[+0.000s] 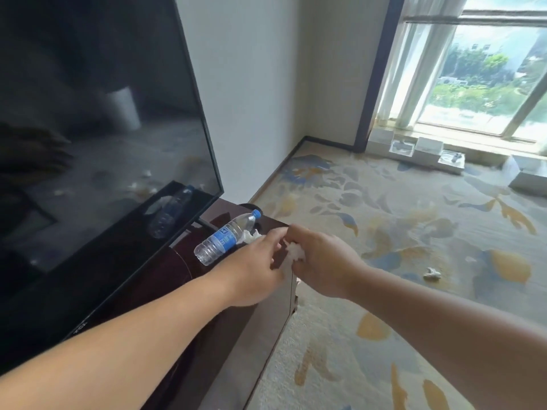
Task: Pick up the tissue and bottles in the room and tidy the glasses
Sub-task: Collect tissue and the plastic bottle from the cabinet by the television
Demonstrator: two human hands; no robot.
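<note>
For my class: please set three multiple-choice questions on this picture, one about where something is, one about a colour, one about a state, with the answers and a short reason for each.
1. Where is the loose crumpled tissue?
A. on the windowsill
B. on the carpet
C. on the television

2. What colour is the bottle's cap?
A. red
B. white
C. blue

3. How is the bottle placed on the cabinet?
A. lying on its side
B. standing upright
C. hanging off the edge

Answers: 1 B, it lies on the patterned carpet to the right of the hands. 2 C, the cap shows blue. 3 A, its length rests along the cabinet top.
</note>
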